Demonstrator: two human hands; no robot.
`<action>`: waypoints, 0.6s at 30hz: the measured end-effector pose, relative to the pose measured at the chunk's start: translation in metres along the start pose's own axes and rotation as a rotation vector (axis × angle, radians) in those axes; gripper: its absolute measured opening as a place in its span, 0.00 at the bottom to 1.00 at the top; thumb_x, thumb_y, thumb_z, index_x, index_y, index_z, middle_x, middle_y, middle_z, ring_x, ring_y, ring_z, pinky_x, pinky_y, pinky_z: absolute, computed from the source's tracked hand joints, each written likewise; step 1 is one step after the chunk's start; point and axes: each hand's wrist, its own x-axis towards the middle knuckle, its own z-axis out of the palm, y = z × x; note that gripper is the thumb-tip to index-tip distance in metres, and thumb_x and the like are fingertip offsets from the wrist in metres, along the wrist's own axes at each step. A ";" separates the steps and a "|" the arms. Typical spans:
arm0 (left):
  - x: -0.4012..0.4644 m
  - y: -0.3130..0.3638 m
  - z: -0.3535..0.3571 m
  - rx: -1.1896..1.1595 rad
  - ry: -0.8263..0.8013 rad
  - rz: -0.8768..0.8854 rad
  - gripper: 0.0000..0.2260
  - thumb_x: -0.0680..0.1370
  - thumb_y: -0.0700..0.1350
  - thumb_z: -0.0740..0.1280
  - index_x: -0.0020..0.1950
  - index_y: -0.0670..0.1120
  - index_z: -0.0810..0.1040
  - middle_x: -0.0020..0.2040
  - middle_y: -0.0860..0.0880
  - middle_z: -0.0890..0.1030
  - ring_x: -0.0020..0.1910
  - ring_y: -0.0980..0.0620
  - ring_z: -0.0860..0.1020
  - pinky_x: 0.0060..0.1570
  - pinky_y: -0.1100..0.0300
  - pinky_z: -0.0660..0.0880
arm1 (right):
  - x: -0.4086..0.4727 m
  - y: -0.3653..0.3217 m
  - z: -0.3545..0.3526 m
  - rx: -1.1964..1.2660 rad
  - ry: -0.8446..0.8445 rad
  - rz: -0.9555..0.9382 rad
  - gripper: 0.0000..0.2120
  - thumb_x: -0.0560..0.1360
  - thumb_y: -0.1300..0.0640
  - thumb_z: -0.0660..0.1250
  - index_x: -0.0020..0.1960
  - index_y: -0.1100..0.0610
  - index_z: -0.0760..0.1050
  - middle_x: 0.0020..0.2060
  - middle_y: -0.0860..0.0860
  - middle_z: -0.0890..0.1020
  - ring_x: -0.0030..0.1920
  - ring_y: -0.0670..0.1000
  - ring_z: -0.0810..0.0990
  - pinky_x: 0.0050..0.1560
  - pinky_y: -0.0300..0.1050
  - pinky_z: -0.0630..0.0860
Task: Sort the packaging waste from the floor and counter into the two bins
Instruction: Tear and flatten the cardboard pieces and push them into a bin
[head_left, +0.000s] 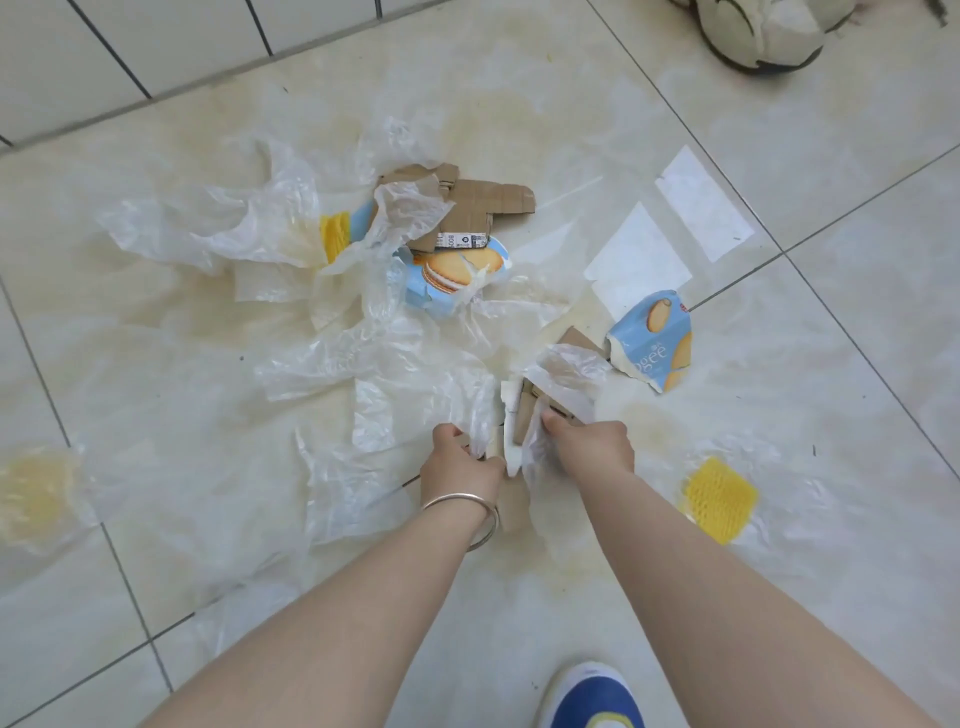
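A glossy cream tiled floor (857, 322) with dark grout lines fills the view, marked with yellowish stains near the middle. Along the upper left edge runs a wall of white tiles (130, 47), meeting the floor at a dark seam. In the top right corner lies a pair of worn beige sneakers (763, 31) with dark soles. At the bottom edge, a blue and white shoe (592, 696) shows its toe.

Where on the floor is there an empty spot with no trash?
Bare tile lies right of the white paper sheets, below the shoe. More lies far left, near the wall. The middle is crowded: plastic film, cardboard, biscuit wrappers, both hands.
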 end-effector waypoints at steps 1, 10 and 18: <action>0.002 0.002 0.000 -0.022 0.018 -0.032 0.20 0.73 0.41 0.67 0.64 0.44 0.68 0.54 0.46 0.79 0.56 0.44 0.78 0.49 0.60 0.69 | -0.001 0.000 0.001 0.023 -0.029 -0.002 0.32 0.71 0.44 0.69 0.64 0.63 0.66 0.60 0.58 0.77 0.59 0.59 0.76 0.48 0.46 0.71; 0.013 -0.002 -0.007 -0.156 -0.050 -0.073 0.10 0.76 0.44 0.65 0.35 0.47 0.74 0.39 0.45 0.77 0.41 0.45 0.76 0.42 0.58 0.71 | -0.011 0.016 0.010 0.234 -0.161 -0.191 0.08 0.75 0.53 0.67 0.48 0.58 0.73 0.44 0.53 0.78 0.48 0.55 0.78 0.49 0.47 0.75; 0.006 -0.004 -0.027 -0.336 -0.087 0.018 0.04 0.80 0.44 0.60 0.47 0.46 0.71 0.40 0.48 0.76 0.33 0.54 0.70 0.31 0.65 0.68 | -0.031 0.036 0.010 0.267 -0.314 -0.273 0.08 0.77 0.53 0.63 0.41 0.56 0.71 0.36 0.50 0.74 0.36 0.50 0.70 0.37 0.42 0.66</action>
